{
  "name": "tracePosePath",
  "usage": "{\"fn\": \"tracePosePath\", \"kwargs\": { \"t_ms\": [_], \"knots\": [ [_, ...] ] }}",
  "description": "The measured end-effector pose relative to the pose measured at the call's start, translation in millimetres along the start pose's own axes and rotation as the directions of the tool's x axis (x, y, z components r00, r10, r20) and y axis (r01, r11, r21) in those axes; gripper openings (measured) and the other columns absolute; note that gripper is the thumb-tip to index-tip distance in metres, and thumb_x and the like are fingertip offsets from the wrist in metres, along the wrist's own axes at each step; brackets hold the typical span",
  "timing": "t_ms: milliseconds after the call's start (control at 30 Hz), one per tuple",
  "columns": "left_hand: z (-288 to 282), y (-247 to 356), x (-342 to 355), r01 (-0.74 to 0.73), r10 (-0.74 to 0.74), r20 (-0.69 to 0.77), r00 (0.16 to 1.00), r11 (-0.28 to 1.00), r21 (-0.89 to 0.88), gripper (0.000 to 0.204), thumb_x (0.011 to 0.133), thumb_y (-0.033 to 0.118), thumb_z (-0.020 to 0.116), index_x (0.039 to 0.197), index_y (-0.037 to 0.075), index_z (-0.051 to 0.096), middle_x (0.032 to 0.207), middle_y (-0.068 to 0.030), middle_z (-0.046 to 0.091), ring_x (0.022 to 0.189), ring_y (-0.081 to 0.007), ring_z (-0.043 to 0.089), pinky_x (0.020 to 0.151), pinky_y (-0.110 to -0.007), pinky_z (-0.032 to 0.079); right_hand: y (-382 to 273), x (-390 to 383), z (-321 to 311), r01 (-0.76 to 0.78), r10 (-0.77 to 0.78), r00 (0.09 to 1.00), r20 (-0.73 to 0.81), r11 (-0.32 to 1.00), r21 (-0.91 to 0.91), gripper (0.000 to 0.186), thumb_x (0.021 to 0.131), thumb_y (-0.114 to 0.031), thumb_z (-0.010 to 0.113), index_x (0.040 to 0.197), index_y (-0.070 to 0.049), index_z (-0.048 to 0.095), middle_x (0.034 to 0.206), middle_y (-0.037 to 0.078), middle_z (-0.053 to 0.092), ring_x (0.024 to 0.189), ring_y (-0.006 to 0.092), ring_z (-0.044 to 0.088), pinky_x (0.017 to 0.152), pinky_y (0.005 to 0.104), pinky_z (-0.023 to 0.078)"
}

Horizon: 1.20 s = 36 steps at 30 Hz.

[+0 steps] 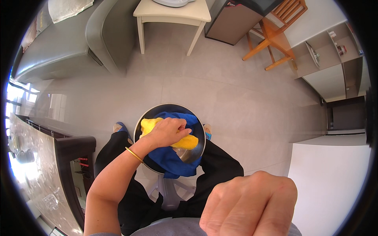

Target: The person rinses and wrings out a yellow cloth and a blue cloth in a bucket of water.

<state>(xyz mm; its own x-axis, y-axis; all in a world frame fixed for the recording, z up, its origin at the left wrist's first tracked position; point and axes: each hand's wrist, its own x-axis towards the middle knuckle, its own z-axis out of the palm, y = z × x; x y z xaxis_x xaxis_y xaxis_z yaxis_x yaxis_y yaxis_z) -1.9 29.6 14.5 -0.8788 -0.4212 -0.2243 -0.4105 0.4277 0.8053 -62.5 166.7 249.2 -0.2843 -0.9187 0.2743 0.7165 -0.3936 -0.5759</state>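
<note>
Pressing down into the pan [142, 125], my left hand [167, 131] is curled loosely over a yellow cloth [189, 142], fingers bent and gripping it against a blue cloth [173, 161] that lines the pan and spills over its near rim. The pan sits over my lap, above the pale tiled floor [220, 90], with my dark trousers [220, 173] on either side.

My right hand [252, 206] is close to the camera at the lower edge, knuckles up and fingers folded under. I cannot tell whether it has anything in it, since the palm side is hidden.

To do this wiping well, I judge the pan needs steadying, as only my lap seems to carry it. I would keep the yellow cloth bunched flat under the palm, work around the wall in circles, and let the blue cloth stay between metal and knee so nothing slips.

As for packages and signs, little is readable. A small jar with a red band [341, 49] stands on the open shelves [315, 72] at upper right, beside a flat grey item I cannot identify. A dark cabinet [232, 19] at top centre has a small red mark at its upper corner. A wooden chair [275, 33] stands next to it, a cream table [173, 13] to its left, a grey sofa [67, 43] beyond.
</note>
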Motion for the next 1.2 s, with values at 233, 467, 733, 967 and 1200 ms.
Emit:
{"fn": "tracePosePath", "kwargs": {
  "t_ms": [233, 467, 733, 967, 1200],
  "knots": [
    [1, -3, 0, -0.021, 0.021, -0.021, 1.0, 1.0, -0.002, 0.037, 0.092, 0.034, 0.065, 0.076, 0.002, 0.056, 0.071, -0.0168, 0.062, 0.074, -0.0382, 0.062, 0.065, -0.047, 0.046, 7, -2, -16, 0.047, -0.057, 0.981, 0.188, 0.997, 0.058, 0.019, 0.085, -0.012, 0.082, 0.085, 0.006, 0.074, 0.071, 0.012, 0.066, 0.051, 0.0135, 0.061, 0.043, 0.0201, 0.046],
    [-2, 0, -1, -0.01, 0.01, -0.018, 1.0, 1.0, -0.012, 0.036, 0.091, 0.032, 0.066, 0.076, 0.002, 0.055, 0.071, -0.0172, 0.062, 0.073, -0.0386, 0.062, 0.064, -0.047, 0.046, 5, 10, -13, 0.054, -0.064, 0.982, 0.179, 0.997, 0.06, 0.018, 0.08, -0.009, 0.085, 0.085, 0.005, 0.074, 0.07, 0.012, 0.065, 0.049, 0.0131, 0.059, 0.042, 0.0195, 0.043],
    [-1, -3, -1, -0.021, 0.02, -0.021, 1.0, 1.0, -0.008, 0.036, 0.092, 0.032, 0.066, 0.076, 0.002, 0.055, 0.071, -0.0172, 0.062, 0.073, -0.0388, 0.062, 0.064, -0.047, 0.046, 15, -3, -14, 0.112, -0.118, 0.981, 0.152, 0.993, 0.05, 0.01, 0.078, -0.001, 0.083, 0.081, 0.004, 0.075, 0.067, 0.012, 0.063, 0.045, 0.0126, 0.055, 0.038, 0.0203, 0.038],
    [0, -3, 0, -0.029, 0.029, -0.018, 0.999, 1.0, -0.012, 0.037, 0.092, 0.033, 0.065, 0.076, 0.002, 0.054, 0.071, -0.0168, 0.062, 0.074, -0.0385, 0.062, 0.064, -0.047, 0.046, -10, 8, -6, -0.049, 0.067, 0.99, 0.12, 0.988, -0.146, 0.009, 0.081, 0.002, 0.072, 0.074, -0.002, 0.067, 0.065, 0.007, 0.059, 0.046, 0.0149, 0.053, 0.041, 0.0246, 0.038],
    [-3, -3, -3, -0.023, 0.023, -0.023, 0.999, 1.0, -0.004, 0.037, 0.092, 0.034, 0.065, 0.076, 0.003, 0.054, 0.071, -0.0164, 0.062, 0.074, -0.038, 0.062, 0.065, -0.048, 0.046, -27, 24, -43, 0.511, -0.225, 0.769, 0.598, 0.778, -0.365, 0.01, 0.083, 0.001, 0.068, 0.078, -0.007, 0.064, 0.066, 0.004, 0.056, 0.051, 0.0157, 0.053, 0.045, 0.0273, 0.038]
  ]
}}
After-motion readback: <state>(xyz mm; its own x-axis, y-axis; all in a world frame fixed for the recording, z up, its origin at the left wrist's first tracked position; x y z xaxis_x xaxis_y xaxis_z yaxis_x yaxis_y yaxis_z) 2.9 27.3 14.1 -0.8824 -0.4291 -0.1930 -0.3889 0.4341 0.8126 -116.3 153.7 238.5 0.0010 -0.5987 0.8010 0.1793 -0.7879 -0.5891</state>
